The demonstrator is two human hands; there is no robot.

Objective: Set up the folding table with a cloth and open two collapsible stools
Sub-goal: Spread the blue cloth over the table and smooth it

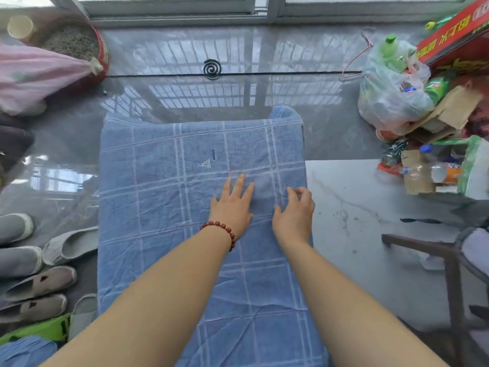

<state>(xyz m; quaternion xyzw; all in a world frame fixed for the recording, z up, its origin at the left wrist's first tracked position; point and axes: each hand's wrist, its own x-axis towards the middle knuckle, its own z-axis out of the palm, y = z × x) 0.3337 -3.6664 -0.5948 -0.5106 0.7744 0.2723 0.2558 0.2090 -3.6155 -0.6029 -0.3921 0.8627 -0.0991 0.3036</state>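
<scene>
In the head view, a blue checked cotton cloth (185,207) is seen spread flat over its support, taken to be the folding table; the tabletop itself is hidden beneath it. The left hand (232,205), with a red bead bracelet (223,229) at the wrist, is laid flat on the cloth, fingers straight and slightly spread. The right hand (293,215) is set just beside it near the cloth's right edge, fingers bent onto the fabric; whether a fold is pinched cannot be told. The covering step is judged nearly done, with only smoothing left. A dark metal frame (449,260) stands on the glossy grey floor (357,221) to the right; whether it belongs to a stool cannot be told. No opened stool is seen, so that part is judged not yet done
</scene>
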